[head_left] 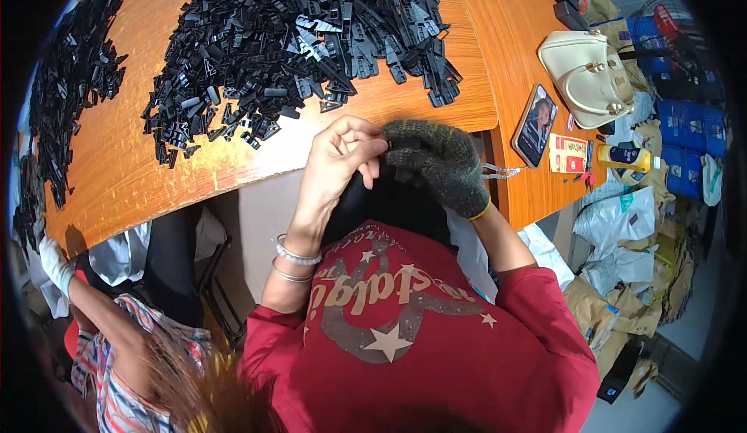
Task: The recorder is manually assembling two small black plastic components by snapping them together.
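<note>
My left hand [341, 157] is bare, with two bracelets on the wrist, and its fingers are pinched together at the table's front edge. My right hand [437, 164] wears a dark knit glove and meets the left fingertips. Between them sits a small black plastic part [387, 146], mostly hidden by the fingers. A large heap of black plastic parts [311, 36] lies on the wooden table [475, 83] just beyond both hands. My red shirt fills the lower middle of the view.
A second heap of black parts [70, 83] covers the table's left side. A phone [534, 124], a cream handbag [587, 75] and a red-and-white packet [568, 153] lie at the right. A co-worker's white-gloved hand [54, 266] is lower left. Bags [622, 223] and blue crates [692, 137] crowd the floor.
</note>
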`<state>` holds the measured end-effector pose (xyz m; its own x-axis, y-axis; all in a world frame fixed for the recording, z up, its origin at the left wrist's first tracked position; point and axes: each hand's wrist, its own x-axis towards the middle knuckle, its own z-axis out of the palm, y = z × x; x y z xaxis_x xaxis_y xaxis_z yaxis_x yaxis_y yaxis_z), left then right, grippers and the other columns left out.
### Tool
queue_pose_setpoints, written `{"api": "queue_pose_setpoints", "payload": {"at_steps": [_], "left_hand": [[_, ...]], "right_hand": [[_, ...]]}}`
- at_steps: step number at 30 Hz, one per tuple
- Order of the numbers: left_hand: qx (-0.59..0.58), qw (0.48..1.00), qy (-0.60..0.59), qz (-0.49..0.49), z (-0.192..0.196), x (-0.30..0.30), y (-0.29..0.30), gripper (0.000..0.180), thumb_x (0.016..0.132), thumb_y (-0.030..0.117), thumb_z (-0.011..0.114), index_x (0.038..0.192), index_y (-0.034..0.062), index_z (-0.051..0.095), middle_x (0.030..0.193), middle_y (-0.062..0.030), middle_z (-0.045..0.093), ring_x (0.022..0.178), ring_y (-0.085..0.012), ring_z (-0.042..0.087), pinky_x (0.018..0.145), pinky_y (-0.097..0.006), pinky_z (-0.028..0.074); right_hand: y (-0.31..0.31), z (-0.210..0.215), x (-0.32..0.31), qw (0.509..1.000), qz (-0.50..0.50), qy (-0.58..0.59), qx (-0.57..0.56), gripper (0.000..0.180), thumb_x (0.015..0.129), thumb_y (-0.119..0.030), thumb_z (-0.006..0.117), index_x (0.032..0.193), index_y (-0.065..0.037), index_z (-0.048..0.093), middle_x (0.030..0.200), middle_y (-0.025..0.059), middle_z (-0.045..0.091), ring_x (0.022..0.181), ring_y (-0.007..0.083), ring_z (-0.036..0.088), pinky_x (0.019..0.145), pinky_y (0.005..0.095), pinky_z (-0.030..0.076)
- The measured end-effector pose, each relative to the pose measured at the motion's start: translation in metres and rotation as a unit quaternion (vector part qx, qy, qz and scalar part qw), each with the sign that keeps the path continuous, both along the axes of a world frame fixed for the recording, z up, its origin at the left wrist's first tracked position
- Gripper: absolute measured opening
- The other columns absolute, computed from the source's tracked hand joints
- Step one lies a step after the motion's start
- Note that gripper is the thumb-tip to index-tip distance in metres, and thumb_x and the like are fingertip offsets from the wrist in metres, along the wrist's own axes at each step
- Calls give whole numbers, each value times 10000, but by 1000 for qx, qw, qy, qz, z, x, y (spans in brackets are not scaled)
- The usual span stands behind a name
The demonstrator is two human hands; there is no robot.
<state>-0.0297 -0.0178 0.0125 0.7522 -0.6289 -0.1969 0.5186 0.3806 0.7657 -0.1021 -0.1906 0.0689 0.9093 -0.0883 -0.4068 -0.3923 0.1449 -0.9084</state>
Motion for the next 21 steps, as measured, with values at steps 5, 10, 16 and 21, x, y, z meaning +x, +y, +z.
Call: {"api": "queue_pose_setpoints", "payload": {"at_steps": [5,10,16,21], "left_hand": [[46,998,-20,32,5,-7,-6,163,854,-42,649,996,-27,569,747,-74,634,515,-93,577,395,-193,427],[203,973,-109,4,11,-6,-26,158,841,-15,692,955,-14,583,737,-47,622,531,-75,552,433,-204,407],[371,731,-551,158,-5,37,-53,48,841,30,602,879,1,594,866,-146,543,722,-324,609,582,-424,499],[418,565,-693,162,-6,69,-77,348,705,-32,587,1053,-28,577,998,-165,491,929,-300,529,690,-362,486]], "right_hand": [[1,-2,-3,998,13,-60,-11,291,884,-18,654,1174,-5,639,1077,65,681,921,107,636,767,271,544],[-24,27,-20,949,96,-54,-296,260,839,-80,684,1099,-66,678,1044,68,691,904,188,665,764,311,539],[-101,64,-123,699,239,242,-629,286,802,-359,670,964,-127,716,928,131,686,867,321,659,761,405,530],[-118,62,-167,591,357,308,-655,307,818,-396,632,885,-108,716,826,157,678,776,350,653,688,457,510]]}}
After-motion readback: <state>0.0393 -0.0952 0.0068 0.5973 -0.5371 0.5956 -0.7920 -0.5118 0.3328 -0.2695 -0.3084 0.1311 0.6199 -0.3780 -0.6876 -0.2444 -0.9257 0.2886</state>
